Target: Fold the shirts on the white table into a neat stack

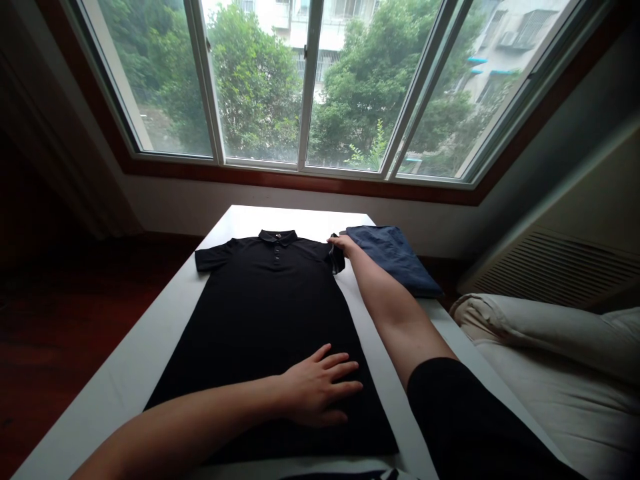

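Observation:
A black polo shirt (265,313) lies front side up on a white table (125,360), its buttoned collar toward the window. My left hand (320,387) rests flat on the lower right part of the shirt, fingers spread. Stretched out to the far right, my right hand (343,244) pinches the shirt's right-side sleeve, which is bent up at its hem. The other sleeve lies spread at the far left. Just past my right hand sits a folded dark blue garment (393,257), partly behind my forearm.
Beyond the table's far edge are a wall and a wide window (300,87) with a reddish-brown frame. A light-coloured padded seat (560,373) stands close along the right side. Dark red floor (60,313) shows at the left.

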A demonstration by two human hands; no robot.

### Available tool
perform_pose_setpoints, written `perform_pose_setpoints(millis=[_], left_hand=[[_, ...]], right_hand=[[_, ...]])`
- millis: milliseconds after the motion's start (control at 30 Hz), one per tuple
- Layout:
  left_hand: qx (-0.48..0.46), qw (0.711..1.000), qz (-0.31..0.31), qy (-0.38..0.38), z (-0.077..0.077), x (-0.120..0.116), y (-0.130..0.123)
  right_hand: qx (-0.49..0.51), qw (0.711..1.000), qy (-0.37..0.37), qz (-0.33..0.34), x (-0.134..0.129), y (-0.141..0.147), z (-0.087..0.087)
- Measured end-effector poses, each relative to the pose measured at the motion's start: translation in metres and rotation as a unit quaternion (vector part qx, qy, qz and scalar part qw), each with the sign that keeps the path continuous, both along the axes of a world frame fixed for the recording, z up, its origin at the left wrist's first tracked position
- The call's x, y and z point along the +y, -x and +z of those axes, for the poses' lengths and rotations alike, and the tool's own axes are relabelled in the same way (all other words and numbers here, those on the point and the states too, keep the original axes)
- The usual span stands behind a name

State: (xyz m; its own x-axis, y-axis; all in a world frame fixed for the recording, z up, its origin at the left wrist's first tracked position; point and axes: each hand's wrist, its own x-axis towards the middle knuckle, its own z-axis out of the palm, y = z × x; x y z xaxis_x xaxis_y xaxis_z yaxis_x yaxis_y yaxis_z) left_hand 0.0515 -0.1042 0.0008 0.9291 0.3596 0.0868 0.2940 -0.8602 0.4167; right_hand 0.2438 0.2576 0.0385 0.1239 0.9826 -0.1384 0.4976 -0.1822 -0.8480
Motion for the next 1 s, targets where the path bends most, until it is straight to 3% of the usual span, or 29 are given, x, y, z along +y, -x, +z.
perform_pose_setpoints(millis=[133,233,433,567,667,733,1000], left_hand=[[0.006,1.0,0.0,-0.004,0.001,0.0,0.0],[0.005,1.0,-0.002,-0.008,0.001,0.001,0.0],[0.003,1.0,-0.003,-0.008,0.0,0.002,-0.001],[0.004,1.0,-0.003,-0.01,0.0,0.001,-0.001],[0.012,1.0,-0.001,-0.02,0.002,0.001,-0.001],[0.02,0.999,-0.002,-0.027,0.003,0.0,-0.003],[0.031,0.998,-0.002,-0.049,0.0,-0.022,-0.02]], right_hand=[[0.022,0.997,0.033,0.07,-0.002,0.028,0.002],[0.006,0.996,0.018,0.091,-0.009,0.044,-0.006],[-0.129,0.989,-0.062,0.036,-0.026,0.059,-0.043],[-0.192,0.975,-0.086,0.067,-0.031,0.068,-0.073],[-0.284,0.949,-0.087,0.109,-0.028,0.07,-0.088],[-0.332,0.931,-0.077,0.129,-0.023,0.067,-0.092],[-0.362,0.919,-0.1,0.119,-0.021,0.064,-0.092]])
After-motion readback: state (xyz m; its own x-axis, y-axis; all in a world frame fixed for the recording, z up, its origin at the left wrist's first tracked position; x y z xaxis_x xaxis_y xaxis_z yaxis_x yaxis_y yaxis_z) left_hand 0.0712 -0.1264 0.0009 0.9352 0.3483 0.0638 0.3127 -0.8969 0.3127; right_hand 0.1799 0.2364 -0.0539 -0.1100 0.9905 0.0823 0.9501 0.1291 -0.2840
